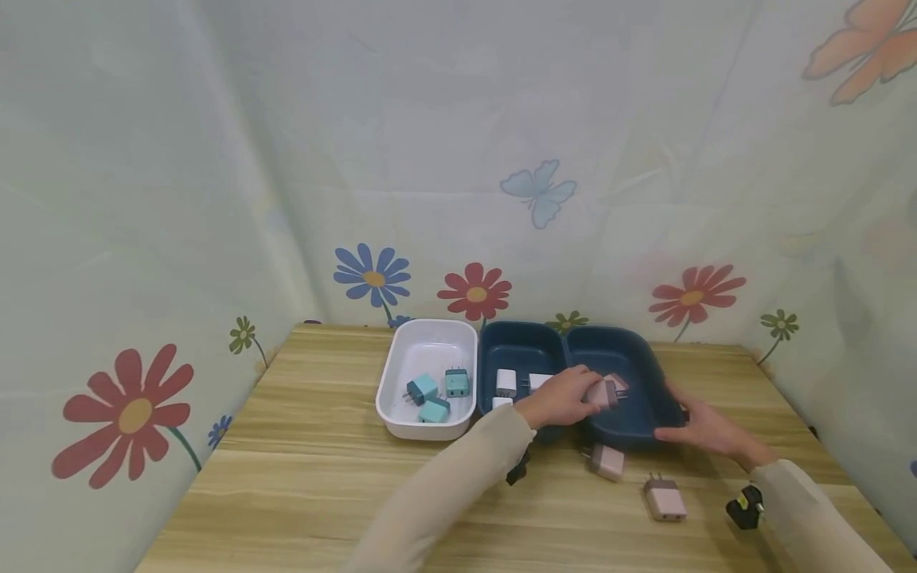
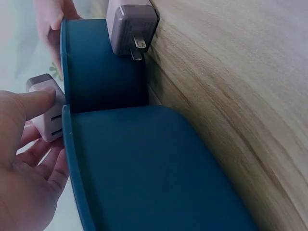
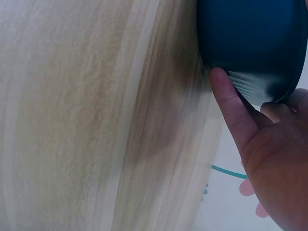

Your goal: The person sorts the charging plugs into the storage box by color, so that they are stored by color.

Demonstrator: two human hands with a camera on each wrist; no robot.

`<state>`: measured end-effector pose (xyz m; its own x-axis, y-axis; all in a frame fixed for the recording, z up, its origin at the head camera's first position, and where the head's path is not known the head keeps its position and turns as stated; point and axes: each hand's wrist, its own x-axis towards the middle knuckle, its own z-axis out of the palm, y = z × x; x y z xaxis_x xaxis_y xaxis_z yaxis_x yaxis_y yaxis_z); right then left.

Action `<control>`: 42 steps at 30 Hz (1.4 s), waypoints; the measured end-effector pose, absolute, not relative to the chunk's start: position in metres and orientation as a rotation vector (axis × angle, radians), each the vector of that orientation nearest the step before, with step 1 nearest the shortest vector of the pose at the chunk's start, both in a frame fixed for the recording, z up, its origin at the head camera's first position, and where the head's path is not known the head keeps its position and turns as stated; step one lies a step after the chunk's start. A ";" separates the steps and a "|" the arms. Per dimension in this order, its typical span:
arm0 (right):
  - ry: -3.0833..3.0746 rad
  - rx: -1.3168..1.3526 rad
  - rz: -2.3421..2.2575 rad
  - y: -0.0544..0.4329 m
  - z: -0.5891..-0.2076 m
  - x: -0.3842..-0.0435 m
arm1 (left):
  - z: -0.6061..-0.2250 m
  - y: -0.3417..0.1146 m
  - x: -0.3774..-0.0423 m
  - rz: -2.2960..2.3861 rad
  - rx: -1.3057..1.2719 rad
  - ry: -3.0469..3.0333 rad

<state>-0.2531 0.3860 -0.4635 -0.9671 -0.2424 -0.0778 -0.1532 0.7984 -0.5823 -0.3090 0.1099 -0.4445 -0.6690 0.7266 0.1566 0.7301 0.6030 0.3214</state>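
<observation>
My left hand (image 1: 566, 395) reaches over the right dark blue tray (image 1: 648, 398) and pinches a pink plug charger (image 1: 600, 393) between thumb and fingers. In the left wrist view the charger (image 2: 47, 108) is just beyond the tray's rim, its slots showing. My right hand (image 1: 705, 430) holds that tray at its front right corner. The right wrist view has the thumb low on the tray wall and the other fingers, partly hidden, by the rim. Two more pink chargers lie on the table, one (image 1: 607, 461) close to the tray's front, the other (image 1: 665, 497) nearer me.
Beside it, the left dark blue tray (image 1: 523, 328) contains several white chargers (image 1: 506, 382); whether the blue trays are joined I cannot tell. Further left, a white tray (image 1: 383, 398) contains teal chargers (image 1: 456, 382). A flowered cloth (image 1: 444, 159) hangs behind the wooden table (image 1: 301, 477).
</observation>
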 end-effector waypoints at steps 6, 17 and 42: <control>2.840 -0.307 -0.889 0.384 -0.465 -0.254 | -0.447 0.111 -0.310 -0.510 -1.267 -2.800; 2.828 -0.317 -0.913 0.380 -0.465 -0.255 | -0.451 0.111 -0.317 -0.409 -1.148 -2.859; 2.827 -0.299 -0.918 0.385 -0.466 -0.255 | -0.443 0.087 -0.317 -0.476 -1.064 -2.889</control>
<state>-0.2552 0.3847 -0.4665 -0.9681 -0.2359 -0.0846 -0.1412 0.7923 -0.5936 -0.3169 0.0870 -0.4425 -0.7663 0.6294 0.1292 0.6376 0.7201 0.2739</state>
